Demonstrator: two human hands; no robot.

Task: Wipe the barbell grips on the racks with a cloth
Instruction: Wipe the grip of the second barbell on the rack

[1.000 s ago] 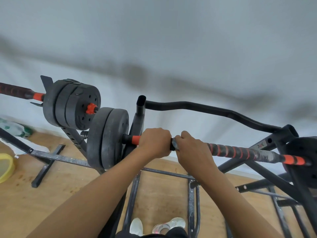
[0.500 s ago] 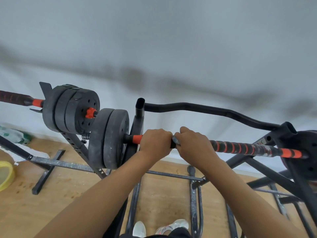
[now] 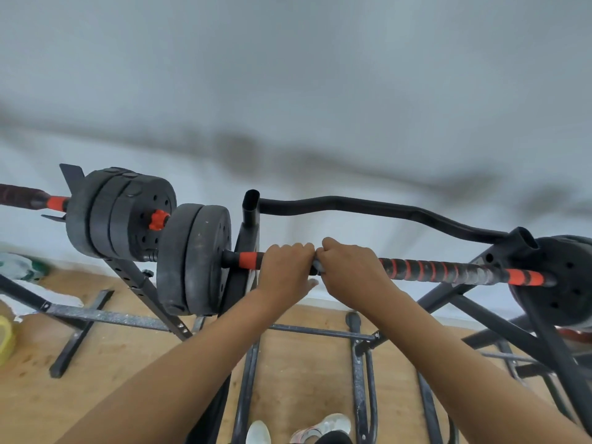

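Fingers [image 3: 290, 251] of the left hand [image 3: 285, 267] are curled over the barbell [image 3: 432, 272], thumb underneath, clamped on the bar. The right hand [image 3: 349, 270] is wrapped round the bar over a grey cloth [image 3: 315, 268]; only a sliver of cloth shows between the hands.

Versus 0.5 s ago: the left hand has slid slightly right, so more of the orange collar [image 3: 251, 260] is exposed. The gap between the hands has closed and the knuckles now meet.

Pose: both forearms reach forward and up, palms down, wrists about level.

Barbell: lies across the rack [image 3: 250, 225], long axis left to right, right end a little lower in view. Weight plates [image 3: 192, 261] sit at the left end, and the banded black-and-orange grip runs right of the right hand.
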